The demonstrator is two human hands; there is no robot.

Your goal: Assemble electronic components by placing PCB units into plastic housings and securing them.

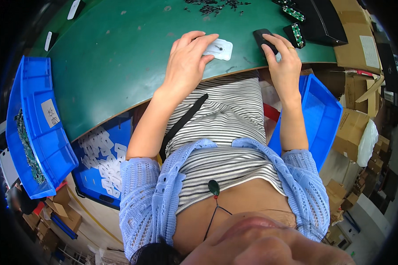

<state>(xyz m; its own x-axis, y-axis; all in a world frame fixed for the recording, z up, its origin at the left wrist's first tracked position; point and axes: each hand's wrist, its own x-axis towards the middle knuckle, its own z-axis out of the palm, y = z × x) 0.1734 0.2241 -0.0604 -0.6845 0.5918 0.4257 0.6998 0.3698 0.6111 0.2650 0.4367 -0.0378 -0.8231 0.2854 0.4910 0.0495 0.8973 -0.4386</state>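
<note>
Thumb and fingers of my left hand (186,59) close on the left side of a white plastic cover (226,50), which lies near the table's front edge. A small dark part (220,48) sits in the middle of this cover. Further right, my right hand (285,61) grips a flat black plastic case (259,37), thumb on its face; the fingers hide part of it. Just beyond that hand lies a black case with a green circuit board (297,35) in it, and another green board (293,14) is farther back.
Small black parts (214,6) are heaped on the green table (128,66). A black box (320,22) stands at the right. Blue bins flank me: one with circuit boards (29,150), another (320,106) at my right. White covers (106,159) fill a blue tray below the table.
</note>
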